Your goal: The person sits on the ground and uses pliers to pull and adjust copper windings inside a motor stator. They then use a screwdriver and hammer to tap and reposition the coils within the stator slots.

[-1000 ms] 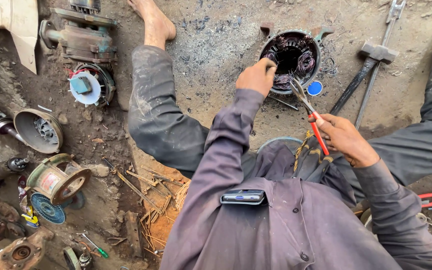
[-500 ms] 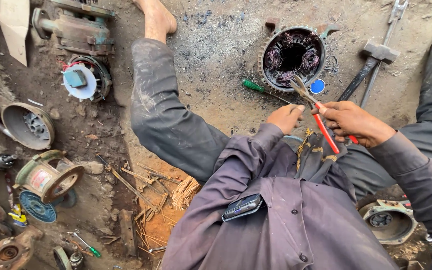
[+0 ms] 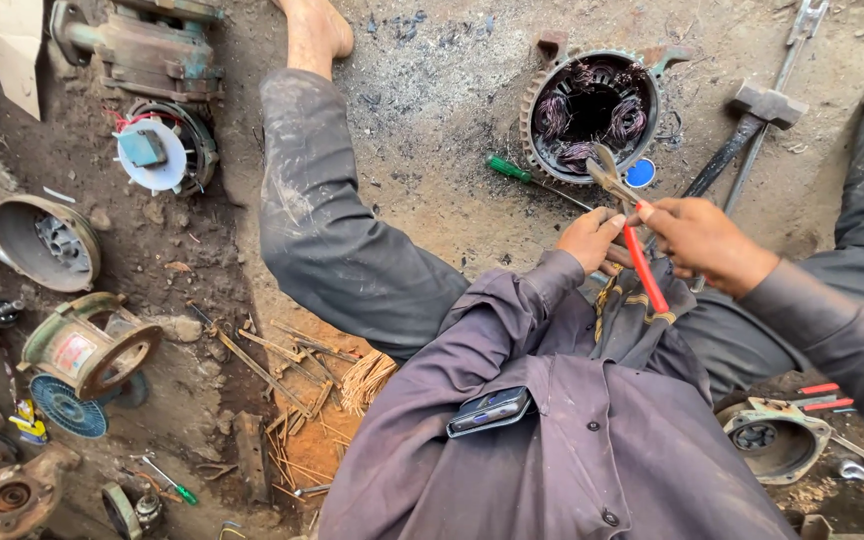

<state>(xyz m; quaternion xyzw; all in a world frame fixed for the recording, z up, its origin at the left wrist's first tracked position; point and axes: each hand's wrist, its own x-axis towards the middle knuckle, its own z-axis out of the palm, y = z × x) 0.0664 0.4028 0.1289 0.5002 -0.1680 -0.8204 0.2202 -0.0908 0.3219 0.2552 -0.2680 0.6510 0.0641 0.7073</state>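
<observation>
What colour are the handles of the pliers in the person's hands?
Red. The pliers show their red handles best in the head view, between the left hand and right hand.

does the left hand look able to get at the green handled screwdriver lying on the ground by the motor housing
Probably yes. The left hand is at the red-handled pliers, and the green-handled screwdriver lies on open ground just ahead of it, beside the motor housing. Nothing lies between them, though the hand would have to let go first.

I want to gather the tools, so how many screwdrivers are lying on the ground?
2. A green-handled screwdriver lies beside the round motor housing, ahead of the left hand. A smaller one lies at lower left, among the scrap. Others may be hidden.
</observation>
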